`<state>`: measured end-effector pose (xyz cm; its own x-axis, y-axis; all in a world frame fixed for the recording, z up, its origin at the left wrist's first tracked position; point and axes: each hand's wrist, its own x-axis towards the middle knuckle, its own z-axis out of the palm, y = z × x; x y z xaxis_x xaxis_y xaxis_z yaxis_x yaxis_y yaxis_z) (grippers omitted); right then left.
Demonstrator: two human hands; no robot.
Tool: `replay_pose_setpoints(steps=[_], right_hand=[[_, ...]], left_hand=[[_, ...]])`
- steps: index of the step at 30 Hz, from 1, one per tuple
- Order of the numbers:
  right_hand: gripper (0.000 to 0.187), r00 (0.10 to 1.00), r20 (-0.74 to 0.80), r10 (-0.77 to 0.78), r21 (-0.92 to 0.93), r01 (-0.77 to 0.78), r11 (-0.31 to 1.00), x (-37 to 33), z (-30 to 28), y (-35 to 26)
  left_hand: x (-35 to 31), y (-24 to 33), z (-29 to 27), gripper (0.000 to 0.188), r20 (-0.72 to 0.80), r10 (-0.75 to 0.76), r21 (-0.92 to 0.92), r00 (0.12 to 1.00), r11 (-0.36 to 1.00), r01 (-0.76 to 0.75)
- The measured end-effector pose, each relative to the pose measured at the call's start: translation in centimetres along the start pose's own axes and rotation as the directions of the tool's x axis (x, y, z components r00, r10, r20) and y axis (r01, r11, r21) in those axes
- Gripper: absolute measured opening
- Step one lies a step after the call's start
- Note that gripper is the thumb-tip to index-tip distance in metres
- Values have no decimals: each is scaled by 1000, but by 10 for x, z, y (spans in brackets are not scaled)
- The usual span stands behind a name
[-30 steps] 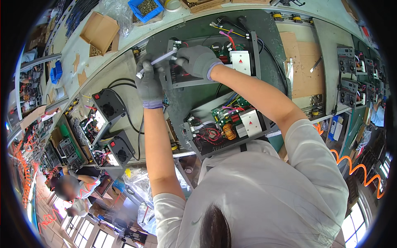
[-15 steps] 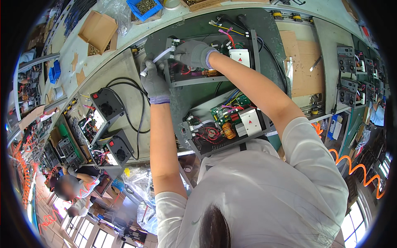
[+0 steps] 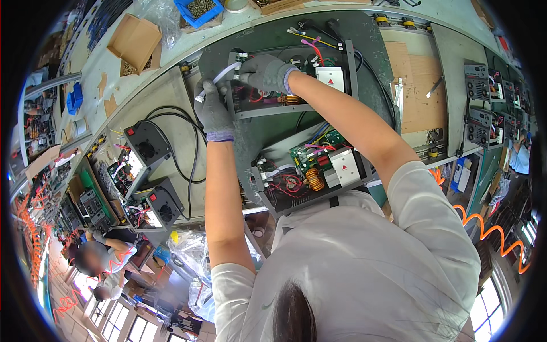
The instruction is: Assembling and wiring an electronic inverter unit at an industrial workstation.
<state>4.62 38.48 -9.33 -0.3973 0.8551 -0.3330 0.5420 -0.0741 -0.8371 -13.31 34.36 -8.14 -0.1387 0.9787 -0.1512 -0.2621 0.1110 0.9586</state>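
Observation:
A white flat cable (image 3: 225,72) runs from the fingers of my left hand (image 3: 215,109) to the left end of an uncovered dark metal chassis (image 3: 285,110). My left hand, in a grey glove, is closed on the cable just outside that end. Inside the chassis, my right hand (image 3: 265,74), also gloved in grey, has its fingers curled against the inner side of the end panel, by the cable's far end. What its fingertips grip is hidden. Red wires, a copper coil and a white block (image 3: 330,78) with a red triangle sit in the chassis.
A second open chassis (image 3: 310,181) with a green board and copper coil lies close to my body. Two black-ended units (image 3: 146,142) with looped black cables stand at left. A blue bin (image 3: 199,10) of small metal parts is at the back. Another person (image 3: 94,259) is far left.
My left hand has shifted very slightly, and the white flat cable bows a little more upward. My right hand stays at the end panel.

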Motion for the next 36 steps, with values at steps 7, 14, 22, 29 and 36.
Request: replay_pose_setpoints(steps=[7, 14, 22, 29, 36], right_hand=[[31, 1000, 9, -12, -39, 12, 999, 0, -1, -3], [33, 988, -153, -19, -178, -9, 984, -3, 11, -12], [25, 886, -432, -168, -360, 1, 933, -45, -18, -45], [20, 725, -601, -338, -242, 238, 941, -86, -27, -70], [19, 925, -364, -106, 145, 168, 975, -71, -65, -15]], left_hand=[[0, -1, -1, 26, -4, -6, -28, 1000, 1000, 6], [1, -5, 1, 26, 6, 28, 38, 1000, 999, -29], [0, 16, 20, 28, 138, 165, 245, 977, 950, -195], [-13, 47, 64, 31, 490, 400, 659, 774, 411, -630], [-11, 69, 66, 23, 384, -80, 742, 920, 620, -256]])
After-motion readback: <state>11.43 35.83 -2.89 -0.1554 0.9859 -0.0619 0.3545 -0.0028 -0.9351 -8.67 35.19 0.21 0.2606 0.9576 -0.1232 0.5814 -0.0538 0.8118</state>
